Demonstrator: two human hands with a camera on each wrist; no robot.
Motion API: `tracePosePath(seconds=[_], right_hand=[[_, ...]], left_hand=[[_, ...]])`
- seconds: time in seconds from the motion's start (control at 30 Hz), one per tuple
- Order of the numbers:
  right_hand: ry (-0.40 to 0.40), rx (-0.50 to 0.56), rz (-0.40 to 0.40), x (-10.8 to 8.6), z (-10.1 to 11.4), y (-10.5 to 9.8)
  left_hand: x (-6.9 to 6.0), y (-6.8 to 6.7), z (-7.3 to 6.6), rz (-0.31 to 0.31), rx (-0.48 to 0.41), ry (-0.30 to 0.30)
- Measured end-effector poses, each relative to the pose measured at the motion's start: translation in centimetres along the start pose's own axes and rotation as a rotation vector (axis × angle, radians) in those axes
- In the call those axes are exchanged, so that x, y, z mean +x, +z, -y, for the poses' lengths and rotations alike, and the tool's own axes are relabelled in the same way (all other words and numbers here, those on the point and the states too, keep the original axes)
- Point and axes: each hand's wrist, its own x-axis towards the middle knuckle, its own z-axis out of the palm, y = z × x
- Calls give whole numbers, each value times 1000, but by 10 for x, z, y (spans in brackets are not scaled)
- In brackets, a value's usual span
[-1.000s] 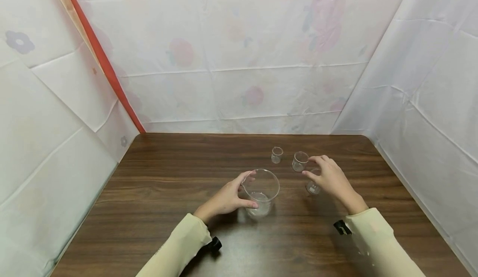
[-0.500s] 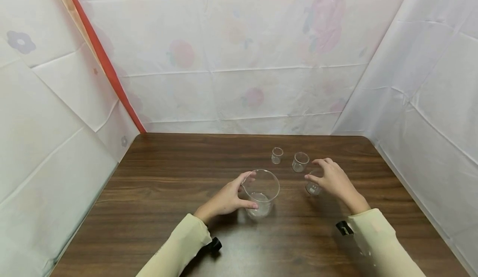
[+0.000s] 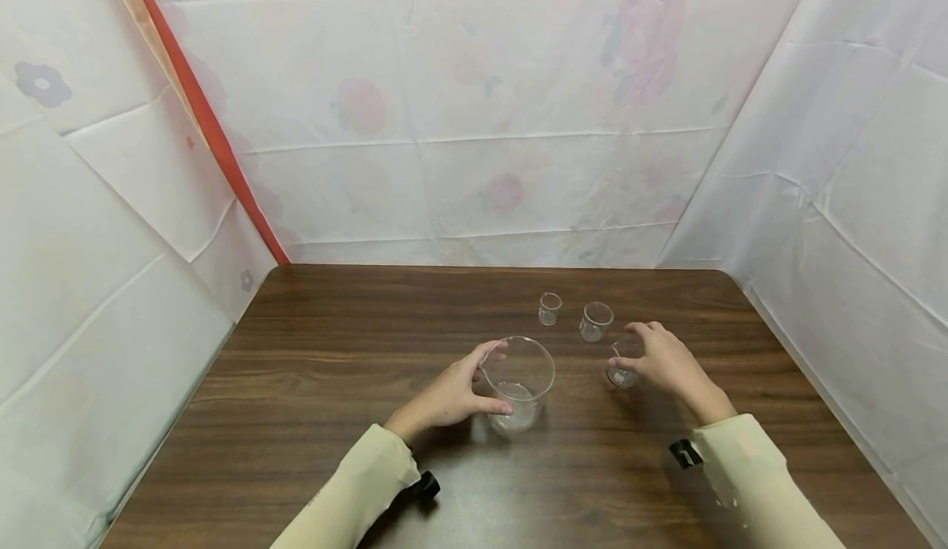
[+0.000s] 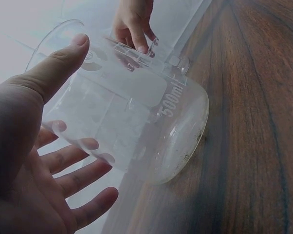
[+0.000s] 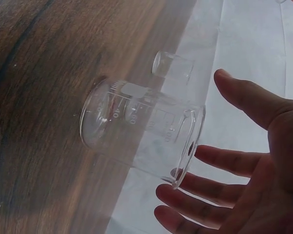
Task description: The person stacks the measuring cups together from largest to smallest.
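Note:
My left hand [image 3: 452, 391] holds a large glass beaker [image 3: 524, 405] upright on the table, its thumb at the near side and fingers around the far left side. In the left wrist view the beaker's wall reads 500ml [image 4: 171, 100], and several fingertips lie against the glass. To the right, a smaller graduated beaker [image 5: 137, 126] stands on the table. My right hand [image 3: 666, 361] is spread around its rim; in the right wrist view the thumb stands apart from the glass while the fingers lie close beside the rim.
A medium small beaker [image 3: 595, 323] and a tiny one [image 3: 549, 310] stand farther back on the brown wood-grain table [image 3: 333, 343]. White printed cloth [image 3: 444, 162] hangs behind and along both sides. A red strip [image 3: 207, 125] runs down the left corner.
My right hand has drawn back slightly, away from the medium small beaker, and lowered around the nearer graduated beaker. The left hand and large beaker have stayed in place.

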Motion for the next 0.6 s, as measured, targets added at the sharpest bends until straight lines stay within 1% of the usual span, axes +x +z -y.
tracePosePath(seconds=[0.17,0.3,0.4,0.6], right_hand=[[28,11,32,-1,-2,2],[46,14,42,-1,-4,3],[42,1,42,-1,-5,4],[32,-8,37,0,-6,5]], left_hand=[[0,0,0,3,2,0],[-1,1,1,8,-7,1],[-1,1,0,9,-16,2],[0,0,-1,4,-7,2]])
